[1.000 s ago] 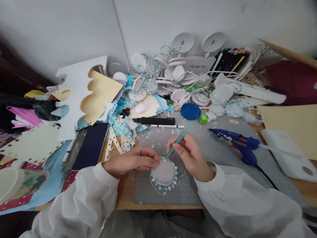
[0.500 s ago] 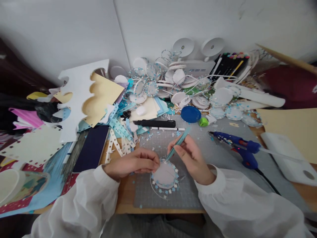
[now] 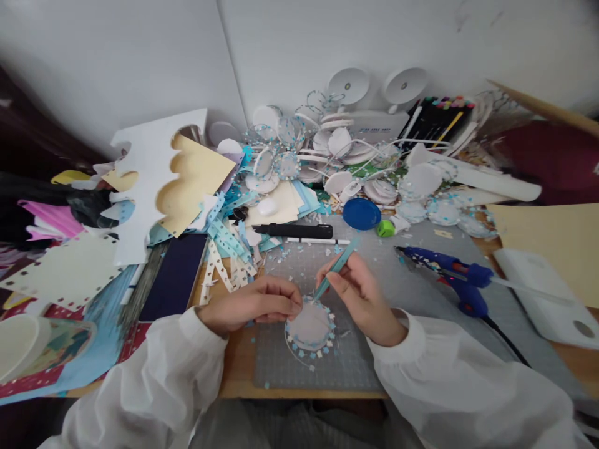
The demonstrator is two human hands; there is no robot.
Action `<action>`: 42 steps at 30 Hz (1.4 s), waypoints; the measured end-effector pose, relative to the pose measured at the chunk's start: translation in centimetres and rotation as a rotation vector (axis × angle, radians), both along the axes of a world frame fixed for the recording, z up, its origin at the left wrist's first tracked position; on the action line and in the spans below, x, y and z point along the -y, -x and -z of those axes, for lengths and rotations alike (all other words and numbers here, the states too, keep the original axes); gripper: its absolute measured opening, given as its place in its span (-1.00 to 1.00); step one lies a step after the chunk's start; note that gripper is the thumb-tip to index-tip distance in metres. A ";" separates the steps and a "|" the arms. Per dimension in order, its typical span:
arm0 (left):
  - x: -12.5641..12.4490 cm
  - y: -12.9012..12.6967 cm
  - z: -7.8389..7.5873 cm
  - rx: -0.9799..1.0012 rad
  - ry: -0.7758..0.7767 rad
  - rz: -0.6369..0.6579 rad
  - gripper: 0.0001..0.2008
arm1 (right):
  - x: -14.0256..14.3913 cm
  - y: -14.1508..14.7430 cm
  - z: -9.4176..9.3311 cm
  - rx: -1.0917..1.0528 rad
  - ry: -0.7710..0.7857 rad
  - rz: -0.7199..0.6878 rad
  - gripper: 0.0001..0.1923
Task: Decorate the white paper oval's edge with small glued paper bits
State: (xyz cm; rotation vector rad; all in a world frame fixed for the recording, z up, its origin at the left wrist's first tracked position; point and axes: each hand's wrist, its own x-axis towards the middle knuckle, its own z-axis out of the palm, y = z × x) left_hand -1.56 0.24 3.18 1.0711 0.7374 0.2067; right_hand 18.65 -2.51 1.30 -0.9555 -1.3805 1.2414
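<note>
The counter (image 3: pixel 234 380) is buried in paper scraps around my grey cutting mat (image 3: pixel 355 362). On it lies the white disc (image 3: pixel 309 325), ringed with tiny blue and white flowers. My left hand (image 3: pixel 255 304) pins its edge, fingers closed on the rim. My right hand (image 3: pixel 360 296) pinches teal tweezers (image 3: pixel 333 272), tips at the disc's upper edge. A slip could knock loose flowers off.

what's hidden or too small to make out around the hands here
- Head view: tips of the tweezers at the disc rim, too small to show whether they pinch anything.
- Left hand fingertips on the disc edge, curled under; what they press is hidden.
- Print on the white box at the back, blurred.
- Right hand palm side, turned away.
- Cord of the glue gun, cut off behind the right sleeve.
</note>
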 end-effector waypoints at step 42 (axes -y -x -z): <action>0.9 6.9 -1.9 -1.128 -1.298 -0.441 -0.66 | -3.4 -2.7 0.9 -0.783 0.401 -0.031 -0.90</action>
